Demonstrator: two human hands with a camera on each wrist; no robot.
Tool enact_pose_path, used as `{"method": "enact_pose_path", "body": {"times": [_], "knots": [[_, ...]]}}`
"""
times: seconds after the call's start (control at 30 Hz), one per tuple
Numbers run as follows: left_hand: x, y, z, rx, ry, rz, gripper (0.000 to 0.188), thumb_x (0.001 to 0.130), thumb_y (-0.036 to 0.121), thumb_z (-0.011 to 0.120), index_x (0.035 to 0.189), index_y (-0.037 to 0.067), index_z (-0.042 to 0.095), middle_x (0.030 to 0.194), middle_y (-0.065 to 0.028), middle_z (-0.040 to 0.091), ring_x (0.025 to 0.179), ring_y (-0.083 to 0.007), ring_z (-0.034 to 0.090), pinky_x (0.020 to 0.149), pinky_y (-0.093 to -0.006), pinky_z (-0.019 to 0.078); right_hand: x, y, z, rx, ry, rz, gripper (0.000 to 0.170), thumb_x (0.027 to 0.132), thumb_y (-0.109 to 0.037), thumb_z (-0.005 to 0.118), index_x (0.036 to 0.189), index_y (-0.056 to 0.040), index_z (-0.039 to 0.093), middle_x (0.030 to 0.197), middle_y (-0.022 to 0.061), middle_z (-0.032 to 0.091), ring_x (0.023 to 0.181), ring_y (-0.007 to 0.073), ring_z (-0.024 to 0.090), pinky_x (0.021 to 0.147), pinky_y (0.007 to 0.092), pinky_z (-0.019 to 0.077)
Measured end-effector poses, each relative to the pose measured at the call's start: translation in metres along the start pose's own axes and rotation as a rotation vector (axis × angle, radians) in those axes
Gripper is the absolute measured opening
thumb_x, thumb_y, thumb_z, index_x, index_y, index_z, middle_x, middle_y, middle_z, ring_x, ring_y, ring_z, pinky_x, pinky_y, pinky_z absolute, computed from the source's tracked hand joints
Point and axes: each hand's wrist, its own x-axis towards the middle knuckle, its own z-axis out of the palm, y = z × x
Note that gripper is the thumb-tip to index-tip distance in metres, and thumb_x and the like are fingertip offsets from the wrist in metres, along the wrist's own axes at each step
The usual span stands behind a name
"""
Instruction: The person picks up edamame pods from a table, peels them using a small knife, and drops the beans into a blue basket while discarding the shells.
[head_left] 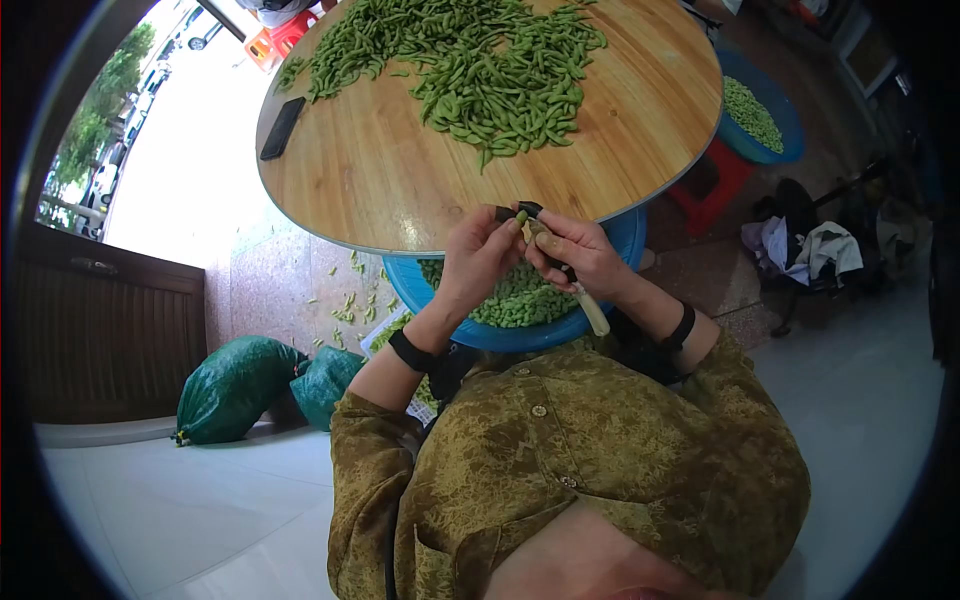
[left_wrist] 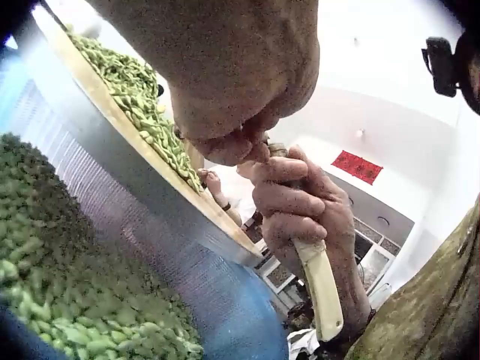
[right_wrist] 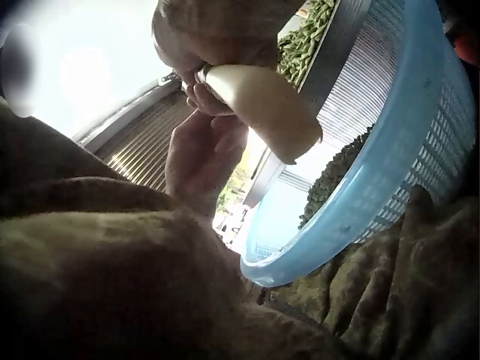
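Observation:
My left hand (head_left: 478,250) pinches a small green bean pod (head_left: 521,216) at its fingertips, just past the table's near edge. Meeting it there, my right hand (head_left: 583,255) curls round a tool with a cream handle (head_left: 594,313). That handle (left_wrist: 322,289) sticks out below the right fist in the left wrist view; the tool's working end is hidden among the fingers. Under both hands stands a blue basket (head_left: 408,292) holding many shelled green beans (head_left: 525,303). Dark coverings show at the fingertips.
A round wooden table (head_left: 350,190) bears a heap of unshelled pods (head_left: 500,90) and a black phone-like object (head_left: 283,128). To the right, another blue basin (head_left: 790,115) of beans sits by a red stool (head_left: 715,185). Green sacks (head_left: 240,390) and scattered pods (head_left: 347,308) lie at left.

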Motion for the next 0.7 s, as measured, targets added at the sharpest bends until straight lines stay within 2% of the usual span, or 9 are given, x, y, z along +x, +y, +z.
{"method": "enact_pose_path", "body": {"times": [0.1, 0.17, 0.27, 0.37, 0.5, 0.57, 0.6, 0.67, 0.7], "knots": [[-0.001, -0.004, 0.003, -0.032, 0.012, 0.035, 0.010, 0.095, 0.013, 0.052, 0.098, 0.004, 0.054, 0.075, -0.0001, 0.059, 0.060, -0.0044, 0.051, 0.051, -0.0177, 0.0395, -0.001, -0.001, -0.001, -0.025, -0.014, -0.007, 0.036, 0.100, -0.022, 0.043, 0.131, -0.0046, 0.045, 0.075, -0.0017, 0.049, 0.053, 0.0015, 0.042, 0.041, 0.0149, 0.0337], [-0.002, -0.005, 0.005, -0.023, 0.023, 0.083, 0.010, 0.095, 0.013, 0.052, 0.100, 0.004, 0.055, 0.074, -0.0009, 0.060, 0.056, -0.0053, 0.050, 0.046, -0.0186, 0.0371, -0.002, -0.001, -0.003, -0.034, -0.013, -0.019, 0.023, 0.098, -0.013, 0.045, 0.115, 0.0000, 0.052, 0.076, 0.0017, 0.052, 0.050, 0.0037, 0.042, 0.041, 0.0167, 0.0342], [-0.005, -0.004, 0.008, -0.049, 0.043, 0.095, 0.009, 0.095, 0.012, 0.052, 0.098, 0.004, 0.054, 0.076, 0.0007, 0.058, 0.065, -0.0034, 0.052, 0.055, -0.0164, 0.0412, 0.000, 0.001, 0.001, -0.168, 0.068, -0.072, 0.019, 0.097, -0.012, 0.046, 0.108, 0.0008, 0.055, 0.075, 0.0009, 0.053, 0.050, 0.0033, 0.042, 0.041, 0.0167, 0.0336], [-0.002, -0.009, 0.008, -0.052, 0.074, 0.121, 0.008, 0.095, 0.012, 0.053, 0.098, 0.004, 0.054, 0.074, 0.0010, 0.057, 0.061, -0.0033, 0.050, 0.052, -0.0169, 0.0385, 0.001, 0.005, 0.002, -0.175, 0.102, -0.104, 0.034, 0.098, -0.015, 0.047, 0.130, -0.0048, 0.050, 0.069, -0.0034, 0.050, 0.049, 0.0008, 0.039, 0.041, 0.0155, 0.0308], [0.002, -0.008, -0.003, -0.338, -0.056, -0.087, 0.006, 0.094, 0.011, 0.053, 0.096, 0.005, 0.055, 0.068, 0.0005, 0.054, 0.052, -0.0063, 0.044, 0.044, -0.0195, 0.0326, -0.005, -0.003, -0.006, -0.097, 0.010, -0.018, 0.035, 0.097, -0.014, 0.050, 0.131, -0.0036, 0.050, 0.070, -0.0043, 0.049, 0.053, 0.0013, 0.044, 0.044, 0.0169, 0.0344], [0.002, -0.009, -0.005, -0.432, -0.127, -0.166, 0.005, 0.093, 0.011, 0.054, 0.094, 0.006, 0.056, 0.066, 0.0005, 0.053, 0.051, -0.0068, 0.043, 0.043, -0.0201, 0.0321, -0.009, -0.004, -0.007, -0.526, 0.024, -0.133, 0.039, 0.093, -0.012, 0.054, 0.131, -0.0021, 0.049, 0.072, 0.0013, 0.055, 0.060, 0.0086, 0.053, 0.052, 0.0236, 0.0422], [0.002, -0.010, -0.005, -0.408, -0.130, -0.193, 0.005, 0.093, 0.011, 0.054, 0.092, 0.007, 0.056, 0.066, 0.0004, 0.053, 0.051, -0.0076, 0.044, 0.043, -0.0207, 0.0327, -0.009, -0.003, -0.008, -0.527, 0.024, -0.130, 0.039, 0.093, -0.012, 0.054, 0.131, -0.0021, 0.049, 0.072, 0.0013, 0.055, 0.060, 0.0086, 0.053, 0.052, 0.0236, 0.0422], [0.003, -0.010, -0.004, -0.386, -0.131, -0.217, 0.005, 0.093, 0.011, 0.055, 0.091, 0.007, 0.056, 0.065, 0.0003, 0.053, 0.050, -0.0083, 0.045, 0.043, -0.0212, 0.0333, -0.005, 0.002, -0.013, -1.018, 0.007, -0.489, 0.041, 0.089, -0.010, 0.057, 0.129, -0.0015, 0.049, 0.076, 0.0100, 0.060, 0.068, 0.0176, 0.059, 0.060, 0.0302, 0.0462], [0.003, -0.011, -0.002, -0.272, -0.088, -0.234, 0.006, 0.093, 0.012, 0.055, 0.090, 0.007, 0.056, 0.065, 0.0007, 0.053, 0.051, -0.0080, 0.046, 0.044, -0.0212, 0.0343, -0.006, 0.008, -0.015, -1.017, 0.004, -0.488, 0.041, 0.089, -0.010, 0.057, 0.129, -0.0015, 0.049, 0.076, 0.0100, 0.060, 0.068, 0.0176, 0.059, 0.060, 0.0302, 0.0462]]}}
